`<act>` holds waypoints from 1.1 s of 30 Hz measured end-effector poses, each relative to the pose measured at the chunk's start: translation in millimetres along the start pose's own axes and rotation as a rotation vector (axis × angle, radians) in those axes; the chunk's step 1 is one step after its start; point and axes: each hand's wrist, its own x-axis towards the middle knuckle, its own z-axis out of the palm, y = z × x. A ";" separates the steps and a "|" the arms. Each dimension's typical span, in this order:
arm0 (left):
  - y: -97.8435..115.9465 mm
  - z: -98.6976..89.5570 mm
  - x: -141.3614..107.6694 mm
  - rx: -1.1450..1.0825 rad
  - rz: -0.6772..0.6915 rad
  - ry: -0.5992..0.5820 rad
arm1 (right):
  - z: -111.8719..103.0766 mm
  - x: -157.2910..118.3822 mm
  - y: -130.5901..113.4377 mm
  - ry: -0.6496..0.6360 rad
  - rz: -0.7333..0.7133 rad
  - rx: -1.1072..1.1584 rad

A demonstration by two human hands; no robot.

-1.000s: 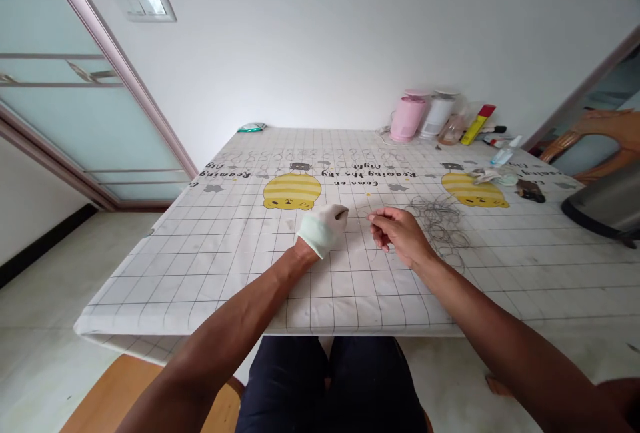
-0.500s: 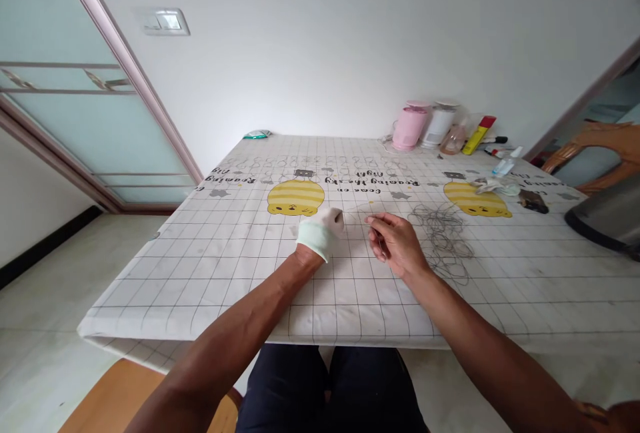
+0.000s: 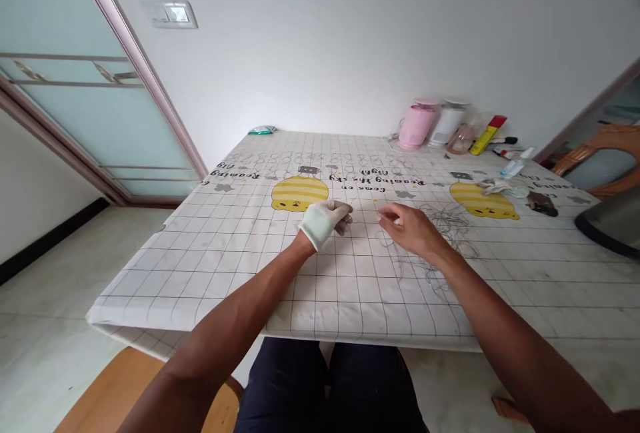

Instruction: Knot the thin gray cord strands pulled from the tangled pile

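Note:
My left hand (image 3: 327,220), in a white glove with a pale green cuff, is closed in a pinch above the middle of the table. Thin wire runs between the hands, too fine to follow along its whole length. A short gap to the right, my bare right hand (image 3: 407,226) has its thumb and forefinger curled together around the wire. Beneath and beside that hand lies a loose tangle of thin grey wire (image 3: 450,223), with a few loops hanging out to its left. Several bent wire shapes (image 3: 320,158) lie in a row toward the back of the table.
A checked tablecloth (image 3: 240,273) covers the table. Along the back right stand a pink appliance (image 3: 417,125), a white one (image 3: 449,125), a bottle (image 3: 461,140) and a yellow-red tube (image 3: 487,134). A crumpled glove (image 3: 500,186), a dark object (image 3: 543,204) and a metal container (image 3: 613,223) are farther right.
My left hand has turned so its pinched fingers now show. My right hand has shifted slightly right, and wire loops now spread out below it. The view has moved a little.

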 end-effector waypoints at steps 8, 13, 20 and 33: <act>-17.3 -7.7 10.7 -0.404 -0.172 -0.419 | 7.8 32.4 -31.0 -0.116 -0.173 0.749; -19.4 -8.2 13.7 -0.394 -0.245 -0.463 | -2.2 35.2 -37.7 -0.150 -0.245 0.541; -0.6 -3.1 -0.5 -0.036 0.005 -0.040 | -1.6 39.4 -41.9 0.042 -0.274 0.084; 0.1 4.9 -2.7 0.225 -0.052 -0.076 | 14.9 36.1 -40.8 0.102 -0.185 0.180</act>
